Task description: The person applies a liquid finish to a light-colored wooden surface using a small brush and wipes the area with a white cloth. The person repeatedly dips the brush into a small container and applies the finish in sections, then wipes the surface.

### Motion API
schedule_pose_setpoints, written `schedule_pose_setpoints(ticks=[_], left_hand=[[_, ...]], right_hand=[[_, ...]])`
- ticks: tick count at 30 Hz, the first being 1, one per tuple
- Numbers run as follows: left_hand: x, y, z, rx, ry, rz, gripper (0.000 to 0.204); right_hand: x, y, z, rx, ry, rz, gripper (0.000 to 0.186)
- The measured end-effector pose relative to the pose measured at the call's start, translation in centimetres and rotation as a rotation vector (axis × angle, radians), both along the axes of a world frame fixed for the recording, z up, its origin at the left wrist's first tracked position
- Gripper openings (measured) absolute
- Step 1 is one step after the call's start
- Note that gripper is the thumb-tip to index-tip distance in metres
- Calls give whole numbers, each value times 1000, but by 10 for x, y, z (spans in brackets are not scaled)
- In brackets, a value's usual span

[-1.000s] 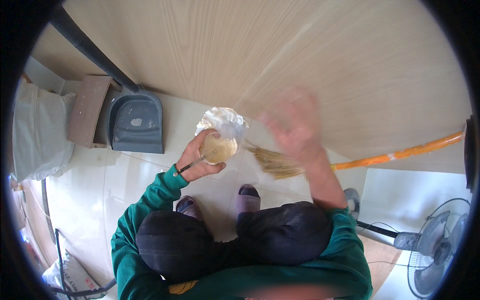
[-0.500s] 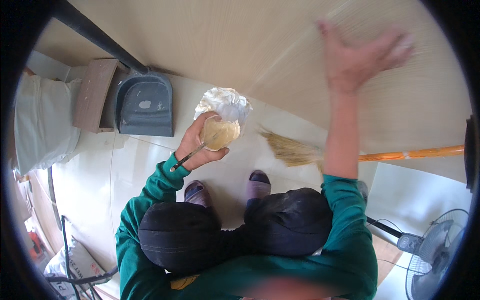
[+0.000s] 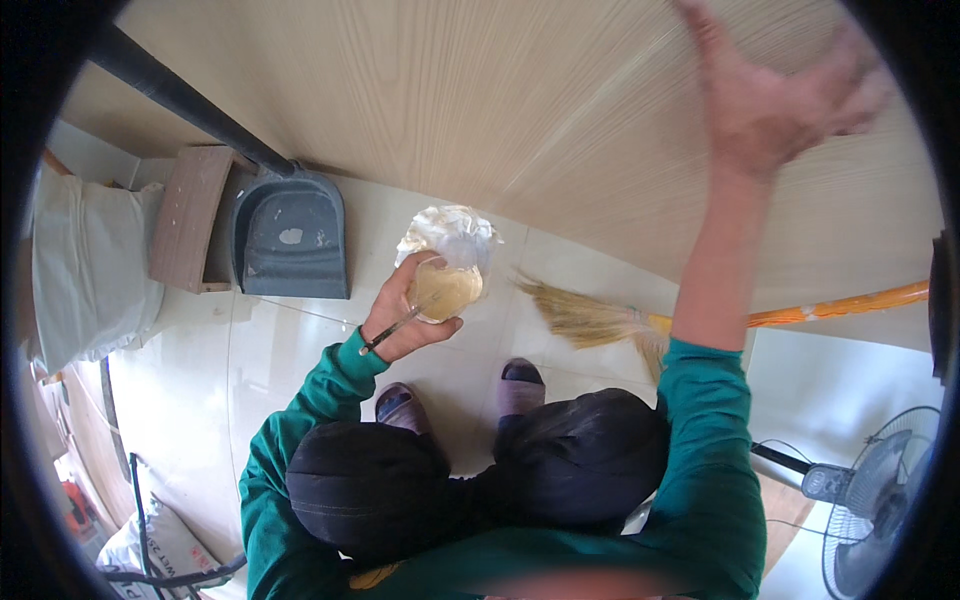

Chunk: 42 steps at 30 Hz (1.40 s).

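My left hand (image 3: 392, 318) is wrapped round a clear plastic cup of cream-coloured paste (image 3: 458, 290). A thin dark-handled tool (image 3: 388, 333) leans out of the cup over my palm; its other end is sunk in the paste. Just beyond the cup sits a crumpled, whitish, smeared wad or wrapping (image 3: 452, 228), and I cannot tell exactly what it is. My right hand (image 3: 765, 115) is stretched out far right with fingers spread over the pale wood-grain panel (image 3: 420, 90). It is blurred, seems to hold nothing, and whether it touches the panel is unclear.
A grey dustpan (image 3: 292, 250) with a long black handle stands left beside a brown wooden box (image 3: 187, 220) and a white-covered bundle (image 3: 95, 270). A straw broom (image 3: 570, 312) with an orange handle lies right. A fan (image 3: 870, 500) stands lower right, a white sack (image 3: 165, 540) lower left.
My right hand has moved farther up and to the right over the panel, fingers still spread. The whole view has shifted slightly; my left hand keeps its hold on the cup.
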<state>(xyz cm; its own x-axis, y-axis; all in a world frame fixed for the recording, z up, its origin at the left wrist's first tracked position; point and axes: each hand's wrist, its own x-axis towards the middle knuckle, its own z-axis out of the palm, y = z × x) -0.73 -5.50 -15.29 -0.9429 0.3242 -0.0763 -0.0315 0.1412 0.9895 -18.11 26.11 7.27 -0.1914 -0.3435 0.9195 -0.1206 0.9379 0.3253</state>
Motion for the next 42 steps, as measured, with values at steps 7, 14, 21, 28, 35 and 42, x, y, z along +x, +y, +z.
schedule_pose_setpoints(ticks=[7,14,21,28,35,42], left_hand=[[2,-1,-6,102,-49,3,77],[4,-5,-2,195,-92,-153,79],[10,7,-3,199,-117,-468,79],[2,-2,6,131,72,-368,78],[1,-11,20,133,-46,-306,78],[3,-5,21,173,-14,-287,78]], right_hand=[[9,-27,-154,42,-31,205,120],[114,-46,-263,-503,-1115,546,79],[162,-39,-307,-2288,-2299,1425,59],[169,-25,-257,-1290,-2378,673,57],[107,16,-11,-281,-589,594,65],[17,13,16,403,-292,-11,55]])
